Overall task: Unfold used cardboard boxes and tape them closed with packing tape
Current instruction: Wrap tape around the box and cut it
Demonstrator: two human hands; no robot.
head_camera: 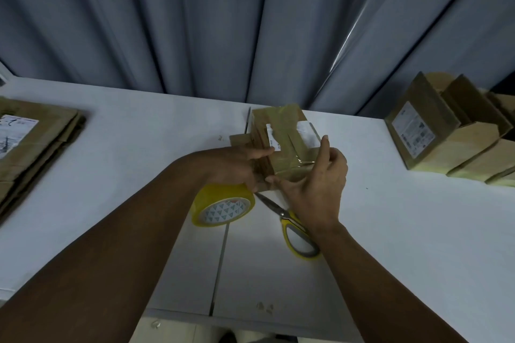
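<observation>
One box (pixel 287 152) between left hand (pixel 237 166) and right hand (pixel 316 192); label (pixel 306 131) text illegible.

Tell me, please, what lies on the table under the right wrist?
Yellow-handled scissors lie under the right hand, blades pointing toward the tape roll. The wrist hides part of the handles.
</observation>
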